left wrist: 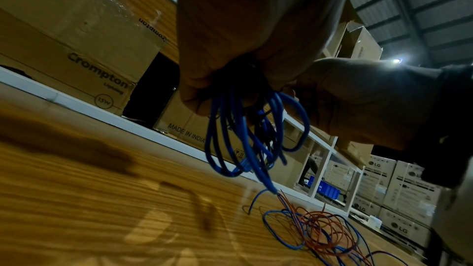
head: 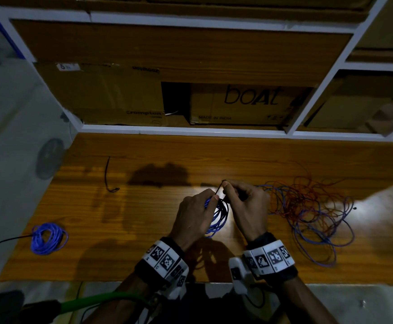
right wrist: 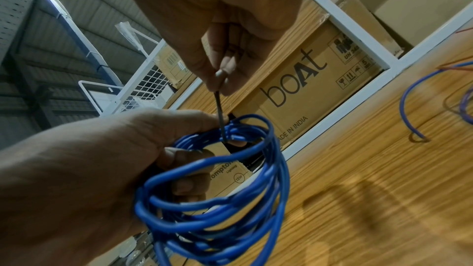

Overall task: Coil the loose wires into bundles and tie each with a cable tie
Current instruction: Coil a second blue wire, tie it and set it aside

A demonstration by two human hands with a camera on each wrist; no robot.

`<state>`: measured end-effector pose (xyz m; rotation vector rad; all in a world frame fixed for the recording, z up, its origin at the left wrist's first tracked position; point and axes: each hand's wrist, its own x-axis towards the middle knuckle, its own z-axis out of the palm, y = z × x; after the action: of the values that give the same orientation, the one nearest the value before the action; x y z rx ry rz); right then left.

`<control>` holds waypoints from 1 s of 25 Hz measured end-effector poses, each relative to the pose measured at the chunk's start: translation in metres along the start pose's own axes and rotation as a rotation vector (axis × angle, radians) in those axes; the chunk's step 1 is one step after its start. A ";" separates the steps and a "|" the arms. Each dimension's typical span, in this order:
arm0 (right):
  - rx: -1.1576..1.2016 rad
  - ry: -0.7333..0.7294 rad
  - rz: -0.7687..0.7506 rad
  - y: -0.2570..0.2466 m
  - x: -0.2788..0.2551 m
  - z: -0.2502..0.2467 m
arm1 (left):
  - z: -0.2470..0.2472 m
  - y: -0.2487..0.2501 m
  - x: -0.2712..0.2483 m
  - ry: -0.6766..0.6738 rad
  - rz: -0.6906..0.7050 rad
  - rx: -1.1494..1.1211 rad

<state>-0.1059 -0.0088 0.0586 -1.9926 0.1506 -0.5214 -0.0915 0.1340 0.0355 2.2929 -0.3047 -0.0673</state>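
My left hand (head: 199, 208) grips a coil of blue wire (head: 218, 216) above the middle of the wooden table (head: 144, 220); the same coil (right wrist: 217, 189) hangs from its curled fingers (right wrist: 184, 169) in the right wrist view, and the coil (left wrist: 245, 137) dangles below the fist in the left wrist view. My right hand (head: 242, 197) pinches the tail of a black cable tie (right wrist: 220, 112) that wraps the top of the coil. A loose tangle of blue and red wires (head: 312, 211) lies to the right. A tied blue bundle (head: 48, 238) lies at the left.
A spare black cable tie (head: 107, 175) lies on the table at the back left. Cardboard boxes, one marked boat (head: 244, 104) and one marked Crompton (head: 101, 94), fill the white-framed shelf behind the table. A green hose (head: 101, 300) runs below the front edge.
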 end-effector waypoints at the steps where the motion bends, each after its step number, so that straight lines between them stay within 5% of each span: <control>1: 0.001 0.000 -0.002 0.000 0.000 0.000 | 0.001 0.000 0.000 -0.007 -0.002 0.000; 25: -0.113 -0.192 -0.018 0.005 0.003 -0.004 | 0.007 -0.005 -0.010 -0.028 0.035 0.048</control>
<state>-0.1045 -0.0153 0.0561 -2.1441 0.0442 -0.3366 -0.1013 0.1347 0.0263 2.3348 -0.3641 -0.0751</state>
